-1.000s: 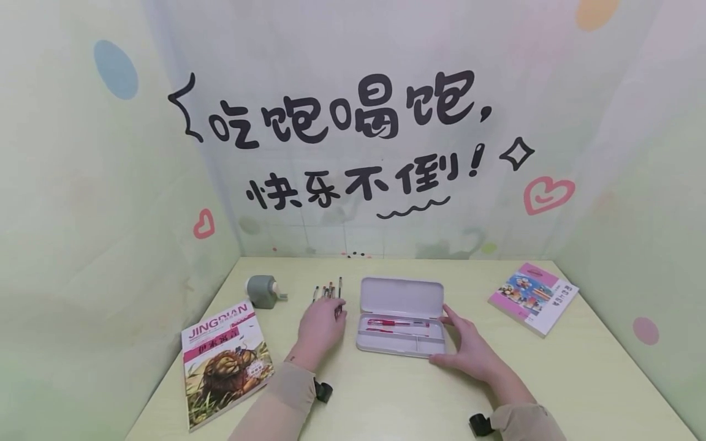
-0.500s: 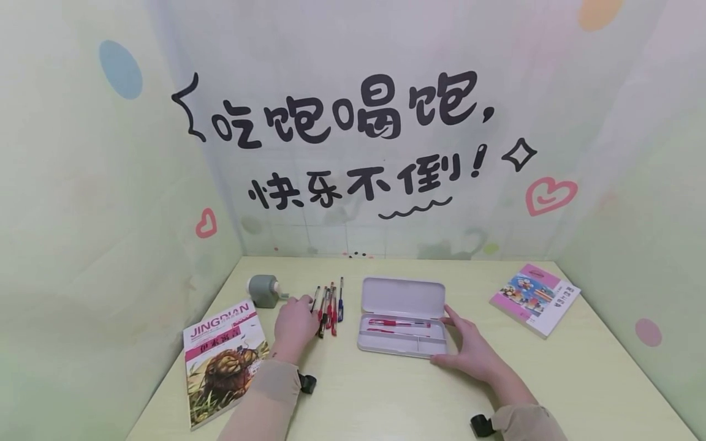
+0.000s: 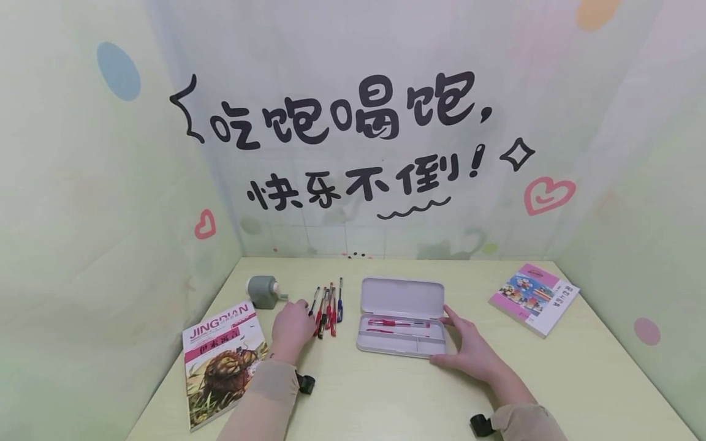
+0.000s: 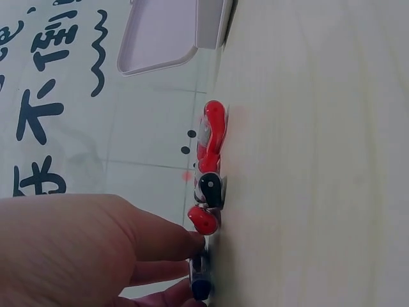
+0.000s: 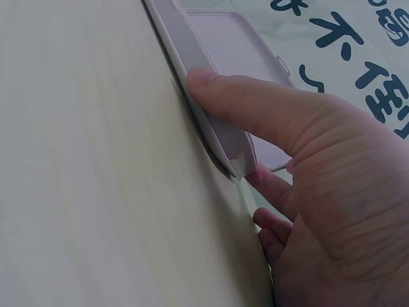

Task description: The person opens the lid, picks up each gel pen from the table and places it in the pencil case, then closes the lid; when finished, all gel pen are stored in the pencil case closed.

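Observation:
In the head view my left hand (image 3: 293, 327) is at the left end of a row of pens on the table. Its thumb and fingers pinch a dark pen (image 4: 200, 276), seen end-on in the left wrist view. Several red, black and blue pens (image 3: 330, 312) lie just right of it. An open pale-lilac pencil case (image 3: 380, 346) lies mid-table with its lid (image 3: 402, 296) folded back. A red pen (image 3: 386, 322) and a thinner red one (image 3: 386, 331) lie inside. My right hand (image 3: 474, 352) grips the case's right end, thumb on the front wall, fingers behind.
A grey-green pencil sharpener (image 3: 262, 291) with a crank stands at the back left. A lion-covered book (image 3: 226, 367) lies at the left, close to my left forearm. A pink and white book (image 3: 534, 299) lies at the far right. Printed walls enclose the table's back and sides.
My left hand has moved left from over the pens, uncovering most of them, to the dark pen at the row's left end. The right hand stays on the pencil case.

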`<state>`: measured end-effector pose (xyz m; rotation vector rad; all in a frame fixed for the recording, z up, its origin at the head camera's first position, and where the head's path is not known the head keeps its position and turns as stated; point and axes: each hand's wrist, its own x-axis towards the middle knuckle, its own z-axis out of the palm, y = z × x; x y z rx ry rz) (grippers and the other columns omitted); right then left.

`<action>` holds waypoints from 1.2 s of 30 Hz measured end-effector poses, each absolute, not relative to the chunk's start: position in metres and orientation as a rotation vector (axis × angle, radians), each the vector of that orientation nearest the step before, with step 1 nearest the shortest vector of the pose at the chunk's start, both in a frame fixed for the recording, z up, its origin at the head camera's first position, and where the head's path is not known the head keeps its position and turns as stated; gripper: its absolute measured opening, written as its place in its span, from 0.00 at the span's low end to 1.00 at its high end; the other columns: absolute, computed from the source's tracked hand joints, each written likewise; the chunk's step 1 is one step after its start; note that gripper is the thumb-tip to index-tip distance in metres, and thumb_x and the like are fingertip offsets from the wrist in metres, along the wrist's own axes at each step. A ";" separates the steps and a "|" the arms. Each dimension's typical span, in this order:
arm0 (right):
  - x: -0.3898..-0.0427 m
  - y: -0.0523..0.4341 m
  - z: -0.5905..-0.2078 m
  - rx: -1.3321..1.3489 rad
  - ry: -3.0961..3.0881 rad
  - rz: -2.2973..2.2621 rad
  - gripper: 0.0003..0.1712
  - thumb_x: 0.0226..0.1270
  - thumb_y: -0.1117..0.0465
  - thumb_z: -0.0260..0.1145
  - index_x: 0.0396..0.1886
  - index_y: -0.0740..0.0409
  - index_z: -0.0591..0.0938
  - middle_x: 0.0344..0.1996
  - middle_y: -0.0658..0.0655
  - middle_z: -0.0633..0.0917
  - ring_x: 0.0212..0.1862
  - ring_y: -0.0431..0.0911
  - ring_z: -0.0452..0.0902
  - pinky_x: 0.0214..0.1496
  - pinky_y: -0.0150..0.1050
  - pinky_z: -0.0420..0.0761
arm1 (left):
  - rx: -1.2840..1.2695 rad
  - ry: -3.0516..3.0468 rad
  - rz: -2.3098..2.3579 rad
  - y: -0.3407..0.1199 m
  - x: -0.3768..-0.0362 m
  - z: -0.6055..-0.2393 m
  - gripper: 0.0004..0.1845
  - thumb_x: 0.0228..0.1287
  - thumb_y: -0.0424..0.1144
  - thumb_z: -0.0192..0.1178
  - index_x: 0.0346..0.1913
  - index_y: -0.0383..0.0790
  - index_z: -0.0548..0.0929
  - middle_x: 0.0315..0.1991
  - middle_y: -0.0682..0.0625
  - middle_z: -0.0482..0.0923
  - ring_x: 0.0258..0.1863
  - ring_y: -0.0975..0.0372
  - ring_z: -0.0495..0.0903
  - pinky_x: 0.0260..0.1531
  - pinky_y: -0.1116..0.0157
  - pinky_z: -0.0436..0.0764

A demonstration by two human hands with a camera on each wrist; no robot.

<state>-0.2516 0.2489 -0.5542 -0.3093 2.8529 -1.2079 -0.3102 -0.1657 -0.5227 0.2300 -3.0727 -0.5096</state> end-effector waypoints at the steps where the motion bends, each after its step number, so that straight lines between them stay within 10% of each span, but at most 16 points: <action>1: -0.252 0.249 -0.554 -0.309 2.853 -1.209 0.78 0.53 0.39 0.88 0.91 0.59 0.51 0.80 0.66 0.74 0.85 0.75 0.54 0.83 0.80 0.54 | 0.231 -3.074 -0.513 -0.166 -0.311 -0.523 0.23 0.77 0.40 0.64 0.68 0.33 0.82 0.59 0.32 0.86 0.56 0.41 0.88 0.59 0.42 0.88; 13: -0.250 0.247 -0.553 -0.303 2.838 -1.221 0.78 0.53 0.40 0.88 0.91 0.59 0.51 0.80 0.68 0.74 0.85 0.75 0.54 0.83 0.79 0.52 | 0.205 -3.073 -0.534 -0.168 -0.311 -0.522 0.10 0.74 0.36 0.64 0.49 0.33 0.87 0.42 0.39 0.89 0.43 0.47 0.89 0.50 0.45 0.90; 36: -0.249 0.247 -0.551 -0.316 2.829 -1.233 0.78 0.53 0.40 0.88 0.91 0.59 0.50 0.80 0.67 0.74 0.85 0.75 0.54 0.84 0.80 0.51 | 0.106 -2.927 -0.586 -0.158 -0.307 -0.516 0.16 0.74 0.42 0.68 0.58 0.38 0.88 0.45 0.42 0.88 0.39 0.52 0.85 0.43 0.51 0.89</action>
